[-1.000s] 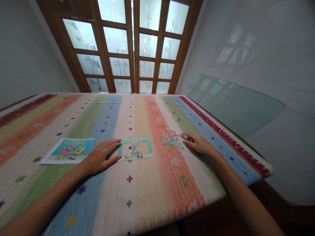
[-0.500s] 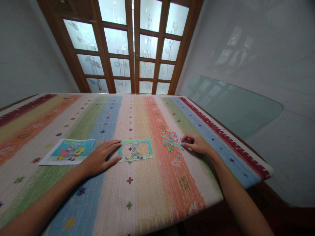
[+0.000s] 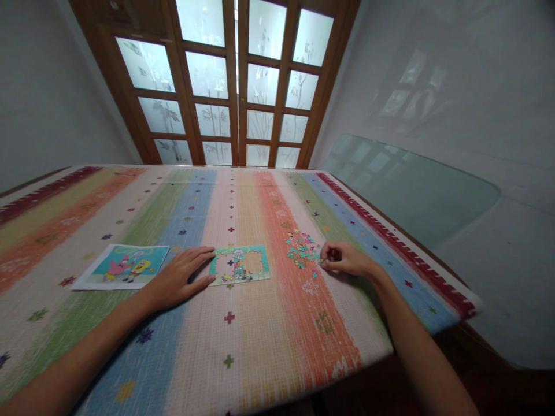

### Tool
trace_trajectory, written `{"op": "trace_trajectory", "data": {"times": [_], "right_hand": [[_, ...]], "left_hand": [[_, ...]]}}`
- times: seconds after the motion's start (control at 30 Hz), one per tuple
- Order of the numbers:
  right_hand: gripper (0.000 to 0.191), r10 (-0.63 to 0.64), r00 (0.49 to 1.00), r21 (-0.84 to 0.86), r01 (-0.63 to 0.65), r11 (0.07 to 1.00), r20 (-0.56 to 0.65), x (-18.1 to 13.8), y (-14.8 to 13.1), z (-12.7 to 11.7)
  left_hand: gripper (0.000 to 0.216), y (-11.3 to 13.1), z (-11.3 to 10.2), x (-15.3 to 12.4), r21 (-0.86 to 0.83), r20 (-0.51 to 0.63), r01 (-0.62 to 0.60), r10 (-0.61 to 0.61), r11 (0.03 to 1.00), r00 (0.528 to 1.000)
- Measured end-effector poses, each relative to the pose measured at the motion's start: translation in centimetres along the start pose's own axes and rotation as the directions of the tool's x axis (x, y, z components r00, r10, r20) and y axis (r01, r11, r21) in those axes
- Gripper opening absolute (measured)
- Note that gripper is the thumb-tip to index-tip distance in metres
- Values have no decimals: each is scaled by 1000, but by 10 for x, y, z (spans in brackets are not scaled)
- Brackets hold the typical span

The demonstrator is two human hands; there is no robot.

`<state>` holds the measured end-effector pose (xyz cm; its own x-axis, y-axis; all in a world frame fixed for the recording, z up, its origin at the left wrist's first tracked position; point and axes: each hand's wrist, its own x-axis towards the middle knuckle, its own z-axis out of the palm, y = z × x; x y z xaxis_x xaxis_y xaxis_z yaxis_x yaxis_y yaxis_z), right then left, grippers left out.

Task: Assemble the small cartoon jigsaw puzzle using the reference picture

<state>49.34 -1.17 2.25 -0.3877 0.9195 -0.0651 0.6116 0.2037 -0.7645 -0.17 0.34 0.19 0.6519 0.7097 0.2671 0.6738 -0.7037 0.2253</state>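
A partly assembled jigsaw puzzle point(image 3: 239, 279) lies flat on the tablecloth, its border and a middle strip joined and two gaps showing cloth. My left hand point(image 3: 182, 277) rests at its left edge, thumb and fingers apart, fingertips touching the border. To the right, loose jigsaw pieces point(image 3: 301, 249) form a small heap, mostly turquoise with some pink and yellow. My right hand point(image 3: 347, 258) is at the heap's right edge, thumb and fingers pinched on a small puzzle piece point(image 3: 321, 262) that is mostly hidden.
A printed cartoon picture point(image 3: 124, 267) lies to the left, partly behind my left forearm. The striped tablecloth point(image 3: 260, 370) covers the table, whose near edge drops off at the lower right. Beyond stand wooden doors point(image 3: 238, 124) with frosted panes; a glass panel point(image 3: 411, 179) leans on the right.
My right hand has dipped slightly toward me along the heap's right edge, and its fingertips have closed in a pinch. My left hand and the puzzle stay in place.
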Motion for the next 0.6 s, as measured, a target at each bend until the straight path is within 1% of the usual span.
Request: {"op": "trace_trajectory", "data": {"times": [0.1,0.17,0.2,0.27,0.37,0.47,0.53,0.6], "right_hand": [[37,-41,999,149,40,988,2,7,-12,5],[43,-88,996,207,88,974,-11,17,-24,10],[43,-109,994,213,108,971,-7,23,-31,13],[36,-133,991,215,128,968,11,37,-46,23],[29,-155,987,248,159,956,-36,60,-69,47],[22,-135,991,290,136,947,-23,81,-87,78],[20,-118,992,270,123,955,-35,91,-96,97],[16,-116,993,267,116,957,-15,100,-102,112]], "left_hand": [[54,0,0,0,-2,1,9,-9,1000,1000],[54,1,0,0,-3,1,8,-8,1000,1000],[54,2,0,0,-2,0,7,-7,1000,1000],[56,3,-1,1,3,0,10,-10,1000,1000],[56,4,-1,1,9,0,17,-17,1000,1000],[55,4,-1,0,6,3,15,-15,1000,1000],[55,3,-1,0,7,7,13,-13,1000,1000],[54,3,0,0,10,9,11,-11,1000,1000]]}}
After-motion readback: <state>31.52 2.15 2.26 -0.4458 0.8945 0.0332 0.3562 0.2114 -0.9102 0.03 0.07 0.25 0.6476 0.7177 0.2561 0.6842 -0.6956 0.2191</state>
